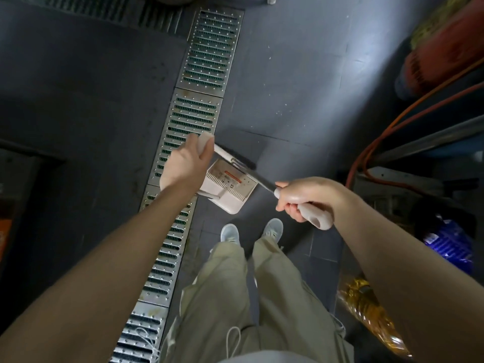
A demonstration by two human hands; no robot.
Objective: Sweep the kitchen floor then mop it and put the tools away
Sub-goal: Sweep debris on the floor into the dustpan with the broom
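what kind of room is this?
Probably a commercial kitchen's back area: a long perforated metal drain grate runs through dark floor tiles, and orange hoses trail under metal racking on the right.

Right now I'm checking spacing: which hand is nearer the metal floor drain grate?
Left. The left hand, gripping a white handle, sits in the picture over the drain grate's right edge; the right hand, gripping the other handle, is off to its right.
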